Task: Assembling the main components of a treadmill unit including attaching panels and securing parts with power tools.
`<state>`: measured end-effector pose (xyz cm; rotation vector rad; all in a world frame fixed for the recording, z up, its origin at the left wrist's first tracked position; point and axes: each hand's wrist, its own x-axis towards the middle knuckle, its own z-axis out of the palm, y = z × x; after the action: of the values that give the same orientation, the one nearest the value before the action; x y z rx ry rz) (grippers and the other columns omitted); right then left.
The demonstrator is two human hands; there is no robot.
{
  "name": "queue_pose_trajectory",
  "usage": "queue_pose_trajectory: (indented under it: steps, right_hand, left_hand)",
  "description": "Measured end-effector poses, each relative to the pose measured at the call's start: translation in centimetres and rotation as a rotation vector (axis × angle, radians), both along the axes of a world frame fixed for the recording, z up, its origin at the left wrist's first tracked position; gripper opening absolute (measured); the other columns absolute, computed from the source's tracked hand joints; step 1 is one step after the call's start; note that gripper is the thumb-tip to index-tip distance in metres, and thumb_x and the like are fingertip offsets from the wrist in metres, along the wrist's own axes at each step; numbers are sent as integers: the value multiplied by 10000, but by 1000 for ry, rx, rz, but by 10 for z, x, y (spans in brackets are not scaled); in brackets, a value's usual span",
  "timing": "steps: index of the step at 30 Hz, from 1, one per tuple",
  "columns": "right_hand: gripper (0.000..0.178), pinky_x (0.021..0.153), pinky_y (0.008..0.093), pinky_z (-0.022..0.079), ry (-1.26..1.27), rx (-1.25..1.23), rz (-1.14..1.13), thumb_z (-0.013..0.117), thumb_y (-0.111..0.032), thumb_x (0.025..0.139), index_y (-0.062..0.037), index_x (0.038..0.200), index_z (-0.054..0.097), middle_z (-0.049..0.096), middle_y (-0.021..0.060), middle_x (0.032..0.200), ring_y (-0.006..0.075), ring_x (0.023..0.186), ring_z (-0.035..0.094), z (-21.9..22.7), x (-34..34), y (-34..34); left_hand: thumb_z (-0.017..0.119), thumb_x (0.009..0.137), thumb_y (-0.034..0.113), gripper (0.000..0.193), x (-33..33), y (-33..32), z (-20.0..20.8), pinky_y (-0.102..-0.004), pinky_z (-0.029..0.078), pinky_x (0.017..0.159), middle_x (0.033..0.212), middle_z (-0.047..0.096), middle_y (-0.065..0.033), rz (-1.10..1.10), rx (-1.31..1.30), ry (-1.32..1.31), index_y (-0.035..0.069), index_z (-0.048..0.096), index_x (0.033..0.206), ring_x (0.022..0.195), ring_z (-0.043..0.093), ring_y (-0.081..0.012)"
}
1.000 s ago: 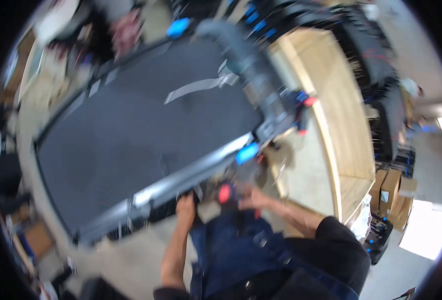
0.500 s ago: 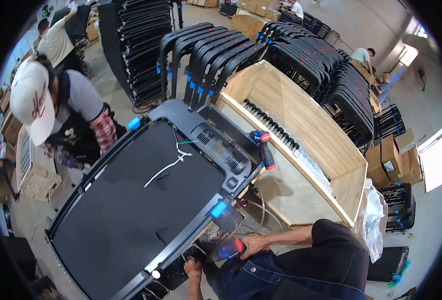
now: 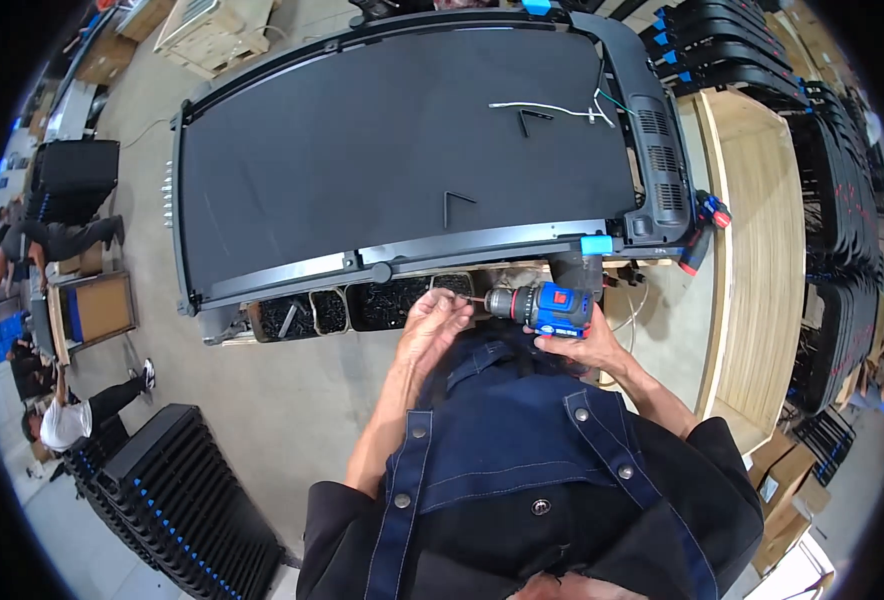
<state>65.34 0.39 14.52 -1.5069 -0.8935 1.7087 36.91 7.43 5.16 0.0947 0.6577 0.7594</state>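
Observation:
My right hand (image 3: 587, 345) grips a blue and black cordless drill (image 3: 560, 305), held level in front of my body. Its chuck and thin bit point left, toward my left hand (image 3: 432, 325). The fingers of that hand pinch together at the bit's tip; whatever small piece they hold is hidden. Just beyond both hands lies a treadmill deck (image 3: 342, 150) with a black belt, a grey motor cover (image 3: 655, 140) and a silver side rail (image 3: 462, 240). Bins of small black hardware (image 3: 377, 305) sit below the near rail.
Two black hex keys, one an L-shaped key (image 3: 447, 210), and a white cable (image 3: 542, 107) rest on the belt. A second power driver (image 3: 700, 230) stands by the motor cover. An open wooden crate (image 3: 762, 260) is at right, stacked black frames (image 3: 182, 500) at lower left. Other people work at far left.
My view has swung round and down over the deck. My left hand has come up from the bins to the bit's tip, and the drill has been raised in my right hand.

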Motion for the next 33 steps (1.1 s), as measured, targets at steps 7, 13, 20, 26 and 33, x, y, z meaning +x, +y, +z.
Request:
queue_pose_trajectory:
  steps: [7, 13, 20, 26, 33]
  right_hand:
    - [442, 857, 290, 538, 47, 122, 106, 855, -92, 745, -15, 1137, 667, 722, 20, 958, 93, 878, 645, 21, -1, 20]
    - [463, 862, 318, 549, -30, 186, 155, 850, -121, 746, 5, 1151, 665, 744, 66, 968, 134, 866, 679, 22, 11, 25]
    - [473, 809, 351, 558, -287, 443, 283, 853, -172, 758, 19, 1141, 652, 732, 128, 924, 197, 787, 669, 20, 19, 32]
    - [409, 817, 318, 536, -150, 280, -5, 853, -163, 785, -12, 1115, 665, 683, 14, 920, 123, 861, 636, 31, 18, 28]
    - [314, 778, 287, 530, -57, 272, -253, 827, -104, 773, -56, 1047, 682, 682, -5, 917, 89, 833, 633, 18, 40, 12]
  left_hand:
    - [689, 972, 180, 167, 9, -7, 14, -345, 641, 808, 982, 725, -117, 139, -82, -137, 52, 659, 1075, 916, 736, -242]
    - [706, 976, 216, 194, 13, 3, 27, -333, 636, 768, 948, 719, -108, 85, -22, -21, 31, 649, 991, 854, 731, -221]
    - [717, 981, 269, 227, 26, 27, 66, -312, 615, 730, 880, 697, -74, -22, 204, 411, 58, 636, 958, 796, 711, -182]
    - [647, 1022, 339, 335, 45, 86, 89, -317, 584, 681, 868, 669, -87, -188, 344, 585, 4, 631, 1031, 751, 680, -183]
    - [746, 858, 193, 189, 71, 167, 86, -436, 541, 750, 930, 573, -114, -545, 1750, 1552, 90, 702, 1010, 906, 626, -322]
